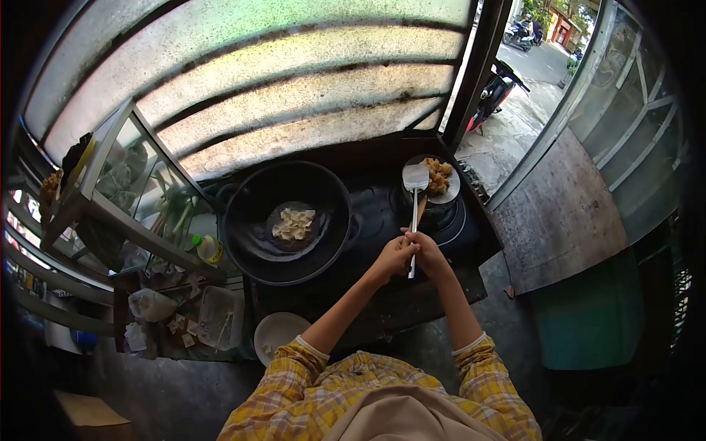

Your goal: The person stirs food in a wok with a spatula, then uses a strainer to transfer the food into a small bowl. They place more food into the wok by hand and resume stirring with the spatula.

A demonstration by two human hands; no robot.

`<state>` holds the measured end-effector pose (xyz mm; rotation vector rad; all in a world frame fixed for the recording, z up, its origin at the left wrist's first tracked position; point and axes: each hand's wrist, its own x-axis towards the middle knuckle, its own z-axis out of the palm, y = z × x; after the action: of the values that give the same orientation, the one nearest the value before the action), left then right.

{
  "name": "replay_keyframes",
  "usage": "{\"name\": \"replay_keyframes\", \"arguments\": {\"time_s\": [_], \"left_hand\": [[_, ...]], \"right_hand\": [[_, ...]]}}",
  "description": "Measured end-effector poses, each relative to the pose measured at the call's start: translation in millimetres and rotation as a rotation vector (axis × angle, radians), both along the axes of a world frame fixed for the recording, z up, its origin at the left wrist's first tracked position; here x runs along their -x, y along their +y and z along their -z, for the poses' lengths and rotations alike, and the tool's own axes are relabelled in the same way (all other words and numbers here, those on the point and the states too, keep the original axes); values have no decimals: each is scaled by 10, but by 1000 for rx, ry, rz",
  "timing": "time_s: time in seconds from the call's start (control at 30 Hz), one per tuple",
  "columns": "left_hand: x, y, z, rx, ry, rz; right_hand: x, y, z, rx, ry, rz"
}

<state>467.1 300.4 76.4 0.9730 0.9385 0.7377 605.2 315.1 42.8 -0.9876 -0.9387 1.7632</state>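
Note:
My two hands meet in front of the stove, fingers wrapped around two handles. My right hand point(429, 253) is closed on the thin handle of a metal spatula point(415, 177), its flat blade pointing away from me. My left hand point(395, 260) grips a wooden handle that seems to belong to a round skimmer point(450, 192); their join is partly hidden. Browned fried pieces point(438, 176) lie on the skimmer, above the right burner point(450, 229). Left of my hands, a large black wok point(248, 224) holds pale pieces point(293, 224) in a shallow pool of oil.
A glass display case point(158, 198) stands left of the wok, with a yellow bottle point(209, 248) beside it. Nearer me are a white plate point(279, 329) and a clear plastic tub point(220, 316). A wooden board point(562, 213) flanks the right side; a doorway opens onto a street.

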Motion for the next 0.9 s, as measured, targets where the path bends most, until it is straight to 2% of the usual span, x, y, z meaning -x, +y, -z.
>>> {"name": "replay_keyframes", "arguments": {"time_s": [0.07,0.17,0.27,0.37,0.57,0.7,0.8,0.9], "left_hand": [[-14,32,51,28,-32,20],[35,114,190,192,-295,123],[38,83,102,351,-282,69],[107,138,172,453,-476,157],[210,142,259,555,-793,276],[243,129,324,587,-924,278],[252,105,341,607,-1027,282],[262,77,368,614,-1105,278]], "right_hand": [[-11,8,3,28,-10,13],[-34,16,31,101,-110,42],[-34,8,1,71,-223,123],[-100,71,101,-129,-648,182],[-167,63,-64,-305,-906,256],[-215,78,-132,-331,-904,233],[-276,163,74,-390,-793,271],[-245,123,-59,-404,-759,304]]}}
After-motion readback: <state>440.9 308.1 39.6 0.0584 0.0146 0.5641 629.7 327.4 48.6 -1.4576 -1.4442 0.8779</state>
